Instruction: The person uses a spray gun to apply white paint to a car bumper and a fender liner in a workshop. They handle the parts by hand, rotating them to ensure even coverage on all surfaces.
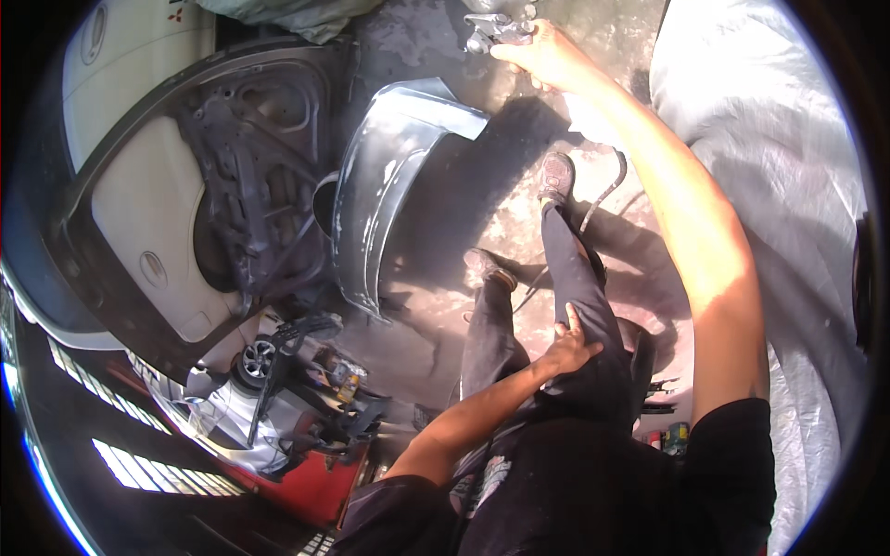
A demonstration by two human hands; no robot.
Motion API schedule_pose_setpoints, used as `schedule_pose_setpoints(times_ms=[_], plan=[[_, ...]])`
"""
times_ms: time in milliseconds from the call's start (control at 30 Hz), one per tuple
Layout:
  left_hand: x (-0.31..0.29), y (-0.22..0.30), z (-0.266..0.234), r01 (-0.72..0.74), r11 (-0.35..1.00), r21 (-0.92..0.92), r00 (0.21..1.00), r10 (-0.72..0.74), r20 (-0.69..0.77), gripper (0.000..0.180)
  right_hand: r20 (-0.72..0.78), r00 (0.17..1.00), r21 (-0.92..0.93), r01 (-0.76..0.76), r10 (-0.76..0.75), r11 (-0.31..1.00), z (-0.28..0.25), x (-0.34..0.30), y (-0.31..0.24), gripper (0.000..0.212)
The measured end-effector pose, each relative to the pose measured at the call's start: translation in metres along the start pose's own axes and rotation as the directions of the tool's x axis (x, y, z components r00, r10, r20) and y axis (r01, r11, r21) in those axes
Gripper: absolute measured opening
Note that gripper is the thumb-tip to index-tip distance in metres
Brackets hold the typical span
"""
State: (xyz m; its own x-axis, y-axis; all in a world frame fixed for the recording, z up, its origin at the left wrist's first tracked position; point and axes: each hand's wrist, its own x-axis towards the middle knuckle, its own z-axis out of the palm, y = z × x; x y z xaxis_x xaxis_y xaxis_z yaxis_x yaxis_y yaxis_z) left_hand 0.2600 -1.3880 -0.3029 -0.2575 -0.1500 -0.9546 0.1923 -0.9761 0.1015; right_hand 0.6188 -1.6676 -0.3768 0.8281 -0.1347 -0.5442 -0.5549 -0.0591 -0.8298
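Silver tool: the silver metal tool [489, 32] is up at the far end of your reach, out over the floor [422, 347].
Right hand: your right hand [542, 54] is closed around it, arm stretched long.
Left hand: and your left hand [568, 355] rests on your right trouser leg [573, 269], fingers loosely extended, no object visible in it.
Curved panel: there's the glossy grey curved panel [366, 199], left of your shoes [556, 174].
Dark hose: it curls just beside your right foot [607, 193].
Edges: dark-framed vehicle door [264, 171] left, silver sheet [742, 102] right.
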Motion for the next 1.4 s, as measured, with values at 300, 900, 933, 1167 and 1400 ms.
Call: schedule_pose_setpoints(times_ms=[300, 900, 933, 1167, 1400], plan=[[0.003, -0.004, -0.006, -0.004, 1.0, -0.007, 0.999, 0.004, 0.036, 0.127, 0.078, 0.964, -0.1, -0.247, 0.255, 0.964, -0.034, -0.078, 0.019, 0.046], [0.013, -0.004, -0.01, 0.035, 0.998, -0.056, 0.999, -0.034, 0.011, 0.128, 0.119, 0.99, -0.097, -0.059, 0.07, 0.994, 0.024, -0.018, -0.004, 0.036], [0.013, -0.003, -0.01, 0.021, 0.996, -0.086, 1.0, -0.021, 0.004, 0.128, 0.193, 0.976, -0.124, -0.073, 0.096, 0.99, 0.023, -0.023, -0.003, 0.041], [0.004, 0.001, -0.006, 0.018, 1.0, -0.023, 0.998, -0.017, 0.06, 0.129, 0.026, 0.984, -0.256, -0.164, 0.176, 0.953, -0.039, -0.109, 0.036, 0.041], [0.002, 0.003, -0.009, 0.021, 1.0, -0.004, 1.0, -0.021, 0.019, 0.127, 0.065, 0.989, -0.25, -0.113, 0.133, 0.962, -0.002, -0.065, -0.02, 0.045]])
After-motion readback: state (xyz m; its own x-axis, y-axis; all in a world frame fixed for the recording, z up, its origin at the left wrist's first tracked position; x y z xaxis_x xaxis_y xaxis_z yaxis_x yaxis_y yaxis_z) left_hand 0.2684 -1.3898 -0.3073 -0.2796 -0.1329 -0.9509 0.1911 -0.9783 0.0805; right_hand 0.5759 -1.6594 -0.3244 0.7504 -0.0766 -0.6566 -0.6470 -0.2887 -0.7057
